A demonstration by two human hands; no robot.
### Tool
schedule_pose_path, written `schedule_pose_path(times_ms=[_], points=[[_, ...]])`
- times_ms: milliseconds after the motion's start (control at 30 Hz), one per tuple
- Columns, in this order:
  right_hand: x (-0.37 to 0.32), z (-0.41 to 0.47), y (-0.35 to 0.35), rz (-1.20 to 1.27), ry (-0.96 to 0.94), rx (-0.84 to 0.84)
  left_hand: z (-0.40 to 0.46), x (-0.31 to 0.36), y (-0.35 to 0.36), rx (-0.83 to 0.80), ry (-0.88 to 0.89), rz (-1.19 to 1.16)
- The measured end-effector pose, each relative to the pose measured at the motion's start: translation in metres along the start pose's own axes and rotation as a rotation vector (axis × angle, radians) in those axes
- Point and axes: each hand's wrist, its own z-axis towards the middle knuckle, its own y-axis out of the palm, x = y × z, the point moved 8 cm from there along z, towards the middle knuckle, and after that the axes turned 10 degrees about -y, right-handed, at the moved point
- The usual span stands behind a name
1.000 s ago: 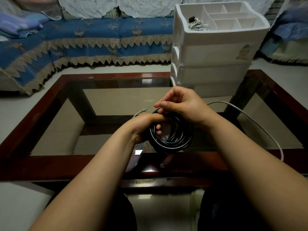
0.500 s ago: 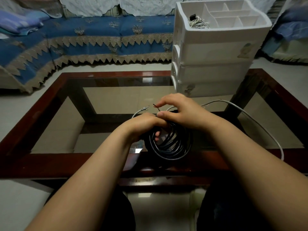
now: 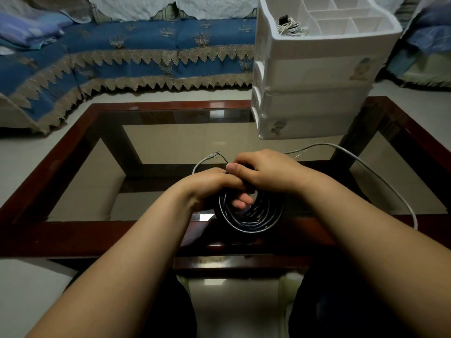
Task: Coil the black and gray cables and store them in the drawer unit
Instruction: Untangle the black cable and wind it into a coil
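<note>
Two hands meet over the near middle of a glass-topped coffee table (image 3: pixel 73 172), both busy with a coiled black cable (image 3: pixel 249 219). Its loops hang as a rough ring just above the table's dark red wooden frame at the near edge. The left hand (image 3: pixel 210 184) grips the top of the coil from the left, its fingers curled through the ring so that two fingertips (image 3: pixel 240 201) show inside the loop. The right hand (image 3: pixel 266 172) closes over the top of the coil from the right, thumb pressed down beside the left knuckles, pinching the cable there. A short thin black end pokes up and to the left from between the hands.

A gray cable (image 3: pixel 380 176) lies loose on the glass. One end, with a small clear plug, rests just beyond the left hand; the cable passes behind the hands, arcs toward the far right near the base of the drawer unit, then sweeps back toward the near right edge of the table, where it passes behind the right forearm.

The white plastic drawer unit (image 3: pixel 314 74) stands at the far right of the table, three drawers stacked, with an open divided tray on top. A bundle of light-coloured cord (image 3: pixel 290 29) with a small dark piece lies in the tray's left compartment. Beyond the table, a sofa (image 3: pixel 151 47) with a blue cover and tan lace trim runs along the far side.
</note>
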Motion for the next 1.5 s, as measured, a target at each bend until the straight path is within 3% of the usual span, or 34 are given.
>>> schedule_pose_path(times_ms=[167,433,833,1033,1233,1500], points=[[-0.004,0.002,-0.002,-0.064,-0.022,0.05,0.002,-0.002,0.004,-0.036,-0.004,-0.156],[-0.006,0.0,-0.006,-0.178,-0.025,0.165,0.002,-0.003,0.002,-0.042,0.011,-0.193],[-0.016,-0.011,-0.032,-0.178,-0.3,0.451,-0.016,0.003,-0.012,-0.198,0.055,-0.377],[-0.031,-0.009,-0.014,-0.362,-0.362,0.448,-0.009,0.003,-0.03,0.28,0.12,-0.246],[-0.031,-0.011,-0.009,-0.31,-0.319,0.479,-0.02,0.011,-0.035,0.312,0.176,-0.21],[-0.013,-0.005,-0.005,-0.12,-0.081,0.391,-0.03,0.014,-0.036,0.442,0.259,-0.188]])
